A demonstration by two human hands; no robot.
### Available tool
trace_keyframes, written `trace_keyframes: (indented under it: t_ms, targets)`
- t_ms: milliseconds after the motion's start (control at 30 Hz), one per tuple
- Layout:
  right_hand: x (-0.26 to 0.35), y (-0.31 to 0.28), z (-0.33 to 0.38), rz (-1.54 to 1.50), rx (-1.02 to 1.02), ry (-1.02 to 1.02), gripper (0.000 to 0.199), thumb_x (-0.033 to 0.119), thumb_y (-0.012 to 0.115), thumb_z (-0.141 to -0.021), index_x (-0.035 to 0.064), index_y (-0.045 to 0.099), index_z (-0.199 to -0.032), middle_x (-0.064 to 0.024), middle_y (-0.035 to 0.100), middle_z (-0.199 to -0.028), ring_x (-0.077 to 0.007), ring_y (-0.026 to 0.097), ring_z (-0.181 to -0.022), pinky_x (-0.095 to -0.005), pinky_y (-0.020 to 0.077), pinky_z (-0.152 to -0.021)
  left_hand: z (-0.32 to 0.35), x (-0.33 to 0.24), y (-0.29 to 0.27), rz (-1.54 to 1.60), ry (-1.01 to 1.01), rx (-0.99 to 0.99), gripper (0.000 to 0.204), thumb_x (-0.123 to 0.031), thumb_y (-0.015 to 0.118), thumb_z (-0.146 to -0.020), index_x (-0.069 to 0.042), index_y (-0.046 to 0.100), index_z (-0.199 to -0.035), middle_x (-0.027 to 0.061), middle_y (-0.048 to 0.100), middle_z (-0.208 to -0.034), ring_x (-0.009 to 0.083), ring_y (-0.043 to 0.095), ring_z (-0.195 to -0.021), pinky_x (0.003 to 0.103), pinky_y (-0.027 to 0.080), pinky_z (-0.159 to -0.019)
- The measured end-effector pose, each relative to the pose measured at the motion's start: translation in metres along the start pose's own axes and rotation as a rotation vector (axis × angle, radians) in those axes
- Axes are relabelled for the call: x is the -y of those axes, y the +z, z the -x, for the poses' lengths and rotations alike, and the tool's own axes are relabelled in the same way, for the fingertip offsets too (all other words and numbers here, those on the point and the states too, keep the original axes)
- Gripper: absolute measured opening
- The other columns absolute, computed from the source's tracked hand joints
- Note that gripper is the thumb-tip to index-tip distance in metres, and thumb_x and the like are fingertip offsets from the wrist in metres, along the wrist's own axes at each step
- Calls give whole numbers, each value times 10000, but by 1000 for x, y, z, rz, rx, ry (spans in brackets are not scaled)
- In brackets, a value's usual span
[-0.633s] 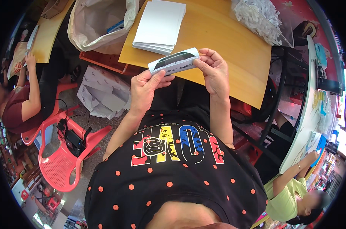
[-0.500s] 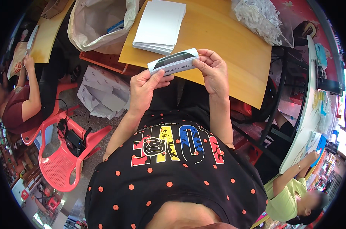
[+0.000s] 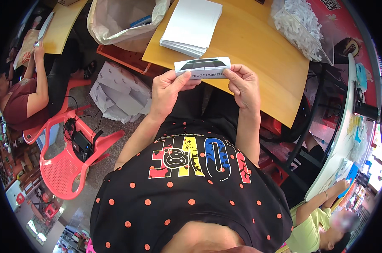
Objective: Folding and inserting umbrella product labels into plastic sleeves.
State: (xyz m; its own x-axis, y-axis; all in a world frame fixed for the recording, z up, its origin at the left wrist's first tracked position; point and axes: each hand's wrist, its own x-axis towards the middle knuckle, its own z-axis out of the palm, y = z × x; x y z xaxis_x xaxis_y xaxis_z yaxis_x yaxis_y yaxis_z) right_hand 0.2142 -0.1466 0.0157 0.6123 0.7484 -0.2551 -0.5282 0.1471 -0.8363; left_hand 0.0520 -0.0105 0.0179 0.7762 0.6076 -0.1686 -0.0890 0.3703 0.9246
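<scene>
Between my two hands is a white card with a dark umbrella picture (image 3: 202, 64) and printing on it, bent into a curved or folded shape. My left hand (image 3: 169, 89) pinches its left end, thumb on the near face and fingers behind. At the other end, the thumb and fingers of my right hand (image 3: 244, 85) close on the card's right edge. The card is held up over the near edge of the wooden table (image 3: 258, 55). Just beyond it lies a stack of white sheets (image 3: 192, 26). The back of the card is hidden.
A clear bin of whitish strips (image 3: 298, 31) stands at the table's far right. Left of the table are a white sack (image 3: 108, 38), a red crate (image 3: 124, 60) and a crumpled white bag (image 3: 119, 92). A red chair (image 3: 60, 170) holds a black device. Co-workers sit on both sides.
The card has turned from a slant to nearly level, its printed face showing more squarely. Both hands keep their hold on its ends. The whole view has shifted slightly.
</scene>
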Motion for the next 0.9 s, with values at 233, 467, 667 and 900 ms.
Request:
trace_keyframes:
  t_ms: [233,467,667,900]
  targets:
    - [-4,4,1,-12,9,-15,84,5,655,-838,-48,618,-892,-92,647,-772,-26,442,-435,-154,337,-393,-3,5,-6,149,-73,20,242,-135,534,-945,59,599,-1074,178,666,-980,261,687,-860,301,594,-694]
    - [-4,4,0,44,6,-10,78,-2,652,-834,-53,622,-885,-91,648,-752,-35,453,-445,-159,347,-404,-6,8,-9,394,-204,29,244,-138,523,-951,69,580,-1067,201,652,-1002,267,681,-892,285,598,-692]
    - [-3,3,0,33,15,-14,76,-4,659,-821,-49,619,-866,-85,645,-739,-39,454,-449,-165,342,-405,-7,11,-12,414,-224,39,247,-112,507,-949,89,570,-1080,216,647,-1007,293,673,-911,327,587,-766]
    - [-4,5,0,35,15,22,109,13,657,-824,-53,614,-899,-96,656,-771,-40,466,-445,-163,353,-391,-5,8,-10,263,-116,32,268,-118,503,-949,114,580,-1058,230,656,-967,297,680,-881,348,576,-780]
